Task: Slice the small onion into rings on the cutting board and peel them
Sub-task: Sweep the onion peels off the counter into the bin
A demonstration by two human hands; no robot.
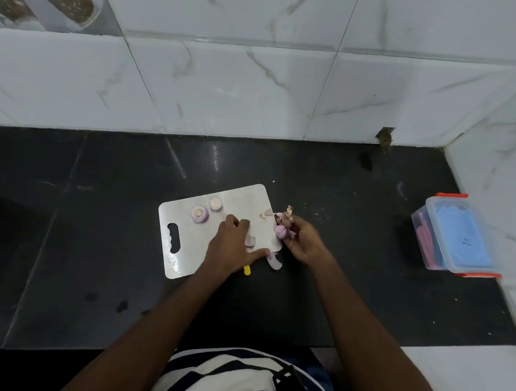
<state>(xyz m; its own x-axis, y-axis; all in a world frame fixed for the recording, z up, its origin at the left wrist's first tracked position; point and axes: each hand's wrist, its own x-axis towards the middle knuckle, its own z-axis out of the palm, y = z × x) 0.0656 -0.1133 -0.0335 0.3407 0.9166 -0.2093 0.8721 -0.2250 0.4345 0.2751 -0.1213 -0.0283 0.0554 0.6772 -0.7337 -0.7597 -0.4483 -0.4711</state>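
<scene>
A white cutting board with a handle slot lies on the black counter. Two onion slices rest near its far edge: one with purple skin, one paler. My left hand lies flat on the board's right part, fingers spread, covering another slice. At the board's right edge my right hand pinches a purple onion piece with loose skin. Peel scraps lie below the board's corner. A yellow knife handle tip pokes out under my left hand.
A clear plastic box with a blue lid and orange clips stands at the right, by the tiled side wall. White marble tiles back the counter. Dry skin flakes lie just past the board's right edge.
</scene>
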